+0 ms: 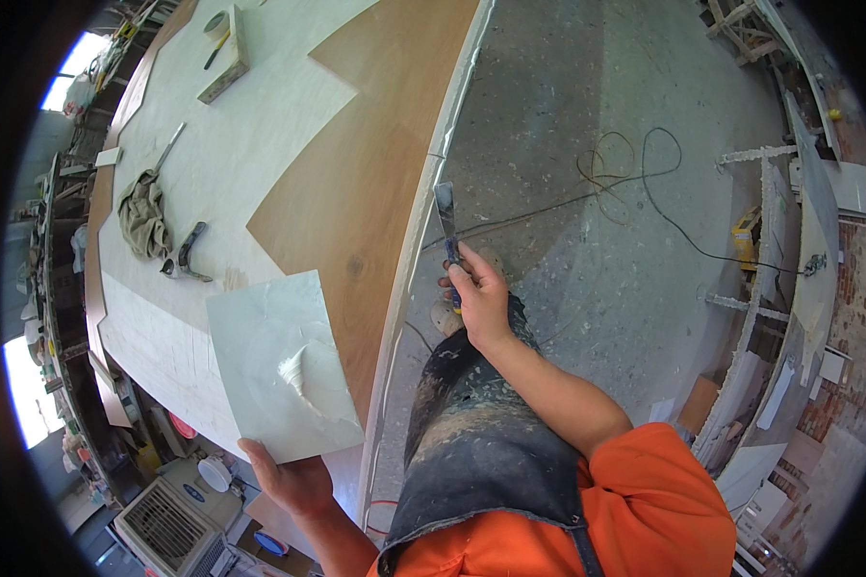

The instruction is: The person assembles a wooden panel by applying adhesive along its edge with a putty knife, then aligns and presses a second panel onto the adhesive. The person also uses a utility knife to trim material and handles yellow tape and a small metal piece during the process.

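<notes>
My left hand [293,481] grips the lower edge of a flat, pale rectangular board [260,337], its thumb on top. A mound of white paste [313,380] is smeared on the board's face. In my right hand [478,298] is a putty knife [445,210], fingers wrapped round its dark handle and the metal blade pointing away from me. The blade is beside the white-coated edge [409,260] of a large panel with wood-grain sheets [342,221] on it. The knife and the board are well apart.
On the panel lie a grey-green rag [142,213], a dark curved tool [192,252] and an L-shaped piece [226,72] with a tape roll. A cable [645,178] loops across the concrete floor. White-crusted racks [765,250] stand at right; an air cooler [164,519] sits lower left.
</notes>
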A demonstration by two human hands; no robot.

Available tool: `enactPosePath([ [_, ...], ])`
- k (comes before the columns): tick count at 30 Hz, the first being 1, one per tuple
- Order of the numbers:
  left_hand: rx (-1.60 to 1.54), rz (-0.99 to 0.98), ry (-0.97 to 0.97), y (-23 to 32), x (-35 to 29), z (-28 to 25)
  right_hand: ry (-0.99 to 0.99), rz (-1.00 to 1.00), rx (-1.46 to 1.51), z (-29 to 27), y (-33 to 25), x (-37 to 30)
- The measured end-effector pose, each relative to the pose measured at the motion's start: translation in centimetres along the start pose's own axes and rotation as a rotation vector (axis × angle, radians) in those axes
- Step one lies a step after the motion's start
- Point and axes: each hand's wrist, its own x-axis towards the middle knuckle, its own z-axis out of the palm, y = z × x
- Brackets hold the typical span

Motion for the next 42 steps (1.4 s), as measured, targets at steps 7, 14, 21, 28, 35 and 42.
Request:
enactPosePath([
  [7, -0.049, -0.046, -0.079, -0.4, -0.7, -1.0, 0.126, 0.026, 0.011, -1.9, -1.6, -1.4],
  [14, 0.017, 0.022, -0.189, -1.4, -3.0, 0.1, -0.676, -0.188, -0.621, -3.1, -17.0, -11.5],
  [21, 0.053, 0.162, -0.178, -2.0, -8.8, 0.3, -0.858, -0.495, -0.767, -1.6, -18.7, -15.2],
  [28, 0.036, 0.186, 0.045, -1.8, -13.5, -4.6, -0.982, -0.501, -1.022, -6.9, -17.2, -16.4],
  [35, -0.082, 0.223, 0.103, 0.9, -14.9, -9.4, -0.475, 0.337, 0.040, -7.2, -8.2, -13.4],
  [42, -0.062, 0.170, 0.095, 3.0, -14.2, -17.0, -0.214, 0.179, 0.105, -2.1, -0.4, -13.6],
])
